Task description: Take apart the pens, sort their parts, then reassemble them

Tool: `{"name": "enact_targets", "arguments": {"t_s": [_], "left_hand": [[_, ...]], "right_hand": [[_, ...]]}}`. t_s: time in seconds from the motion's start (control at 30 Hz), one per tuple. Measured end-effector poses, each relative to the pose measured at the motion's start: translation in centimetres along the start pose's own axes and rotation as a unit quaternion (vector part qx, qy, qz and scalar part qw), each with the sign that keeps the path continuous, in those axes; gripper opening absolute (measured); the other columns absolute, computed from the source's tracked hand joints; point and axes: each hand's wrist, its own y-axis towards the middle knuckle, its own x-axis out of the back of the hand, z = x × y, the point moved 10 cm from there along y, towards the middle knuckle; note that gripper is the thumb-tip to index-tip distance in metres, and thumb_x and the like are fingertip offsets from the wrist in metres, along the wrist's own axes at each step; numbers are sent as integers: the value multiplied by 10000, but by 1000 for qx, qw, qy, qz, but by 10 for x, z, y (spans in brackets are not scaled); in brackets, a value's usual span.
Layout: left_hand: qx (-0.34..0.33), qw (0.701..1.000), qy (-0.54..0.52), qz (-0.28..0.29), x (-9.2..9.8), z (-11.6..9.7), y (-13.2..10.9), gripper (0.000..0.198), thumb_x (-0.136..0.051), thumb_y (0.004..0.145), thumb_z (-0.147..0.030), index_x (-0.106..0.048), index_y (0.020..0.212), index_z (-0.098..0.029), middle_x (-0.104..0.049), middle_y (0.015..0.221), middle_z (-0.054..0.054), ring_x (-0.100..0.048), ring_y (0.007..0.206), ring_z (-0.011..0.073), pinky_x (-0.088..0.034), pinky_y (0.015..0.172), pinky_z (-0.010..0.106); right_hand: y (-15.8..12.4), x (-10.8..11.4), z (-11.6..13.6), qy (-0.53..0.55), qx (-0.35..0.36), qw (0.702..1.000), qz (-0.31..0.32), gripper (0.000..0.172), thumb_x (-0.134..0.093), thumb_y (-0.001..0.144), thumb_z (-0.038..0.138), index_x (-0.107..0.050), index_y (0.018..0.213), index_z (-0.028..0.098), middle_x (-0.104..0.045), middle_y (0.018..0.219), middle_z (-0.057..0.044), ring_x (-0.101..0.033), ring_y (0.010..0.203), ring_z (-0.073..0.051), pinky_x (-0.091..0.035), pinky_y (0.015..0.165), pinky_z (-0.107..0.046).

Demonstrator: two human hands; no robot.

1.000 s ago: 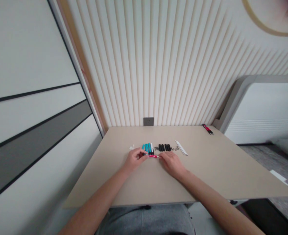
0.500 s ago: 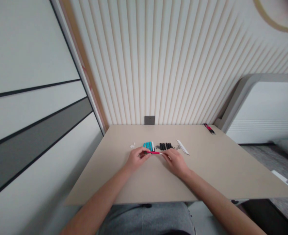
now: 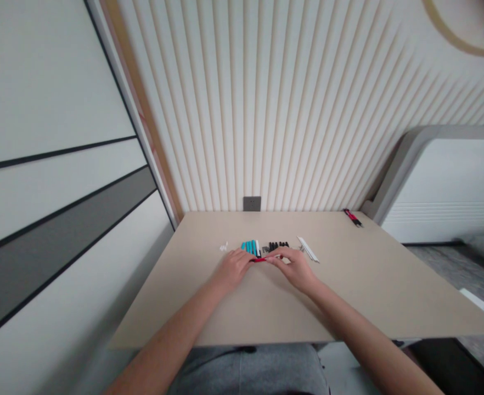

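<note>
The left hand (image 3: 232, 269) and the right hand (image 3: 293, 268) are close together near the middle of the beige surface (image 3: 361, 291), almost meeting, with a slim red pen (image 3: 260, 259) held level between them. The fingers of both hands close on it, the left at its left end and the right at its right end, so most of the pen is hidden and only a short red stretch shows in the gap. Just beyond the hands, at about 12 o'clock, things lie in a loose row. A group of teal pen barrels (image 3: 249, 247) sits at 11 o'clock, with a white piece (image 3: 257, 248) at its right side. Next come black pen parts (image 3: 277, 246) at 12 o'clock, then small grey metal bits (image 3: 302, 248) and two white strips (image 3: 308, 249) toward 1 o'clock. A small white scrap (image 3: 224, 247) lies apart at 11 o'clock, left of the teal group. Well away, at 1 o'clock near the far corner, lies a red-and-black pen (image 3: 352, 217), and a grey wall socket (image 3: 252, 203) sits above the far edge.
</note>
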Motion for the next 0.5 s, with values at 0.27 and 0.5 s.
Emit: {"name": "enact_targets", "arguments": {"t_s": [0.27,0.5], "left_hand": [[16,998,-60,-9,2,5,-3,227,-452,982,-294,-646,1022,-182,-668,922,64,-597,878,199,-455,821,322],[46,995,-83,-28,4,10,-2,235,-449,983,-294,-644,1053,-184,-672,956,69,-611,915,201,-468,857,339]], "right_hand": [[3,-11,-3,9,5,999,-50,264,-524,933,353,-682,793,195,-695,756,-39,-636,712,-171,-492,667,-270],[-8,19,-8,39,-13,988,-152,265,-487,953,346,-655,811,199,-665,744,-42,-613,703,-174,-479,654,-286]]}}
